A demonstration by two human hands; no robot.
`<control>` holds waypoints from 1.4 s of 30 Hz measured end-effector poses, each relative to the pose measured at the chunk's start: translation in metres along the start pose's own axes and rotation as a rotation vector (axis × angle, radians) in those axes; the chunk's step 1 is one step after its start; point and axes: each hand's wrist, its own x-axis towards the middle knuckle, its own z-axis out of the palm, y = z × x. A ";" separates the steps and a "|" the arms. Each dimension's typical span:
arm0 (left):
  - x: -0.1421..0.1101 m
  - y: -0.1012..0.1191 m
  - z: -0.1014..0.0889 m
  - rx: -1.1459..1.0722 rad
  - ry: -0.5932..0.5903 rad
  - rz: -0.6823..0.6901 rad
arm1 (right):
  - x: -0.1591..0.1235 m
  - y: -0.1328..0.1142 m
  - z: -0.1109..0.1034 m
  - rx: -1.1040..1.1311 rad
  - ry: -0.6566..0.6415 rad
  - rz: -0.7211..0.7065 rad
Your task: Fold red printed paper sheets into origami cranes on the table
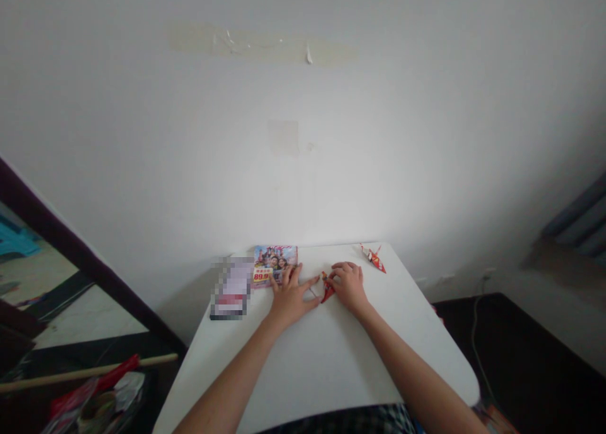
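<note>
Between my hands a small red patterned piece of folded paper point(326, 290) sits on the white table. My right hand point(350, 285) has its bent fingers closed on the right part of this paper and hides some of it. My left hand point(290, 298) lies with its fingers spread. Its thumb and index finger point at the paper's left side; whether they touch it I cannot tell. The other left fingers rest at the lower right of a printed flyer point(265, 260). A red-and-white folded paper crane point(375, 259) lies toward the back right.
A blurred-out phone-like slab point(231, 289) lies at the table's left, next to the flyer. The white table point(322, 364) stands against a bare wall. A wooden stick point(89, 375) and a bin-like heap of odds and ends are at lower left; a cable point(477, 339) hangs at right.
</note>
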 end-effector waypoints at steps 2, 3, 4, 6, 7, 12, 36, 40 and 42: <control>0.000 0.002 0.002 -0.002 0.011 0.002 | 0.000 0.000 -0.001 0.007 0.006 0.007; 0.000 0.002 0.002 -0.006 0.012 0.000 | 0.000 0.000 -0.001 0.013 0.010 0.013; 0.000 0.003 0.002 -0.011 0.013 -0.004 | 0.000 0.001 -0.002 0.019 0.015 0.017; 0.001 0.005 0.001 -0.024 0.014 -0.018 | 0.000 0.000 -0.003 0.023 0.020 0.024; 0.001 0.005 0.000 -0.030 0.014 -0.027 | 0.000 0.000 -0.003 0.022 0.019 0.027; 0.003 0.008 -0.003 -0.058 -0.014 -0.069 | 0.000 -0.004 -0.006 -0.007 0.005 0.048; 0.000 0.010 -0.004 -0.085 -0.036 -0.138 | -0.003 -0.019 -0.010 -0.094 0.028 0.088; -0.003 0.012 -0.004 -0.073 -0.031 -0.130 | -0.002 -0.016 -0.009 -0.094 0.031 0.084; -0.004 0.012 -0.004 -0.060 -0.022 -0.113 | -0.001 -0.013 -0.008 -0.080 0.024 0.063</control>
